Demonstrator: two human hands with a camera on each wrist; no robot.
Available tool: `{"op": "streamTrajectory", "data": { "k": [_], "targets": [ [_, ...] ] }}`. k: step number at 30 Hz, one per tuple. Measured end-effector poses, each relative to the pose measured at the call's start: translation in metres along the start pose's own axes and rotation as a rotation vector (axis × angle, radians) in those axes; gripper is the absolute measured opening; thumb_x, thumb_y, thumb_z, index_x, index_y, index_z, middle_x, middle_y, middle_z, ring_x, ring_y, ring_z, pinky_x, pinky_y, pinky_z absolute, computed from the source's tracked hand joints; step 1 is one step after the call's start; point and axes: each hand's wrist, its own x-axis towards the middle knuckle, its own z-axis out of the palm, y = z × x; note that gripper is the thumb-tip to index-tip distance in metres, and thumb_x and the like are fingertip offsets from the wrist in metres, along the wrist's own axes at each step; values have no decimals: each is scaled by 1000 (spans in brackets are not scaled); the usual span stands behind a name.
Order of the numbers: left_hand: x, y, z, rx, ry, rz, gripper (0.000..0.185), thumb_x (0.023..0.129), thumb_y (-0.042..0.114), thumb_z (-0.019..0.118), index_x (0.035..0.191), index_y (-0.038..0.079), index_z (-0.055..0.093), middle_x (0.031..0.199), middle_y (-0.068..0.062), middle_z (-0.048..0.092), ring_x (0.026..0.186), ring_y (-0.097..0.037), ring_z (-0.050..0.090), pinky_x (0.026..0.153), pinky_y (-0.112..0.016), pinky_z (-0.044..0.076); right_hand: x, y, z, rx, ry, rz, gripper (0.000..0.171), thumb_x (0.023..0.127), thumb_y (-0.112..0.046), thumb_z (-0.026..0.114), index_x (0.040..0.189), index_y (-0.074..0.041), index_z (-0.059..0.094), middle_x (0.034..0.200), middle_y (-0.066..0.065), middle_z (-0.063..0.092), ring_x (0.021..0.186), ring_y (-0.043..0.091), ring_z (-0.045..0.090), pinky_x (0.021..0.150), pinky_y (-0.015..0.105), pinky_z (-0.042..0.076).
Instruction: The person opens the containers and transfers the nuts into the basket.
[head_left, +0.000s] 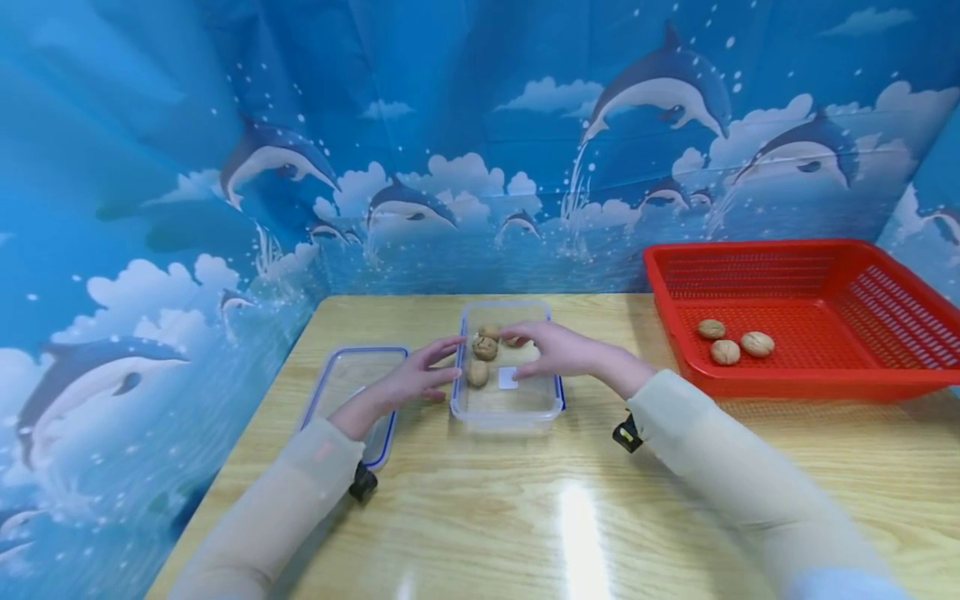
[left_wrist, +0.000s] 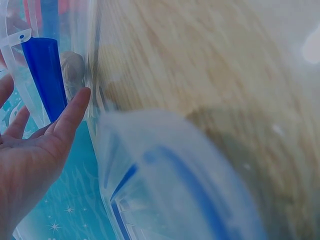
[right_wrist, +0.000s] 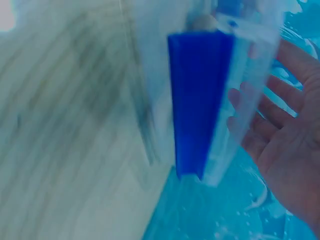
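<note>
A clear plastic container (head_left: 506, 402) with blue clips stands mid-table and holds several walnuts (head_left: 484, 347). My left hand (head_left: 442, 360) reaches to its left wall with straight fingers; in the left wrist view a fingertip (left_wrist: 82, 97) touches the wall beside a blue clip (left_wrist: 45, 75). My right hand (head_left: 525, 350) stretches flat over the container's right side, above one walnut. The right wrist view shows that hand (right_wrist: 280, 145) with an open palm beside the blue clip (right_wrist: 200, 100). Neither hand grips anything.
The container's clear lid (head_left: 352, 387) with a blue rim lies on the table left of it, under my left forearm. A red basket (head_left: 787, 383) at the right holds three walnuts (head_left: 725, 352). Dolphin-print walls close the table's back and left.
</note>
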Motion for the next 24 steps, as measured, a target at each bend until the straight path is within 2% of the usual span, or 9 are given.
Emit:
{"op": "streamTrajectory", "data": {
  "k": [7,17,24],
  "targets": [
    [1,1,0,0,-4,4,60,101,18,54,155,14,25,159,-13,18,135,-41,35,95,-53,47,20,6,21,33,-11,2,66,83,-17,78,141,-1,47,139,15,50,118,30,54,101,47,43],
    [0,-1,-2,9,-1,11,60,102,17,53,155,15,25,159,-13,19,134,-41,36,94,-52,48,36,-2,34,-19,-29,28,66,83,-18,78,140,-2,48,137,13,54,121,27,54,104,40,41],
    [0,-1,-1,3,-10,9,60,102,19,53,155,16,25,159,-13,19,135,-41,35,95,-52,47,44,-1,41,-69,-56,20,58,84,-15,77,136,-3,53,132,11,58,115,25,57,100,36,45]
  ]
}}
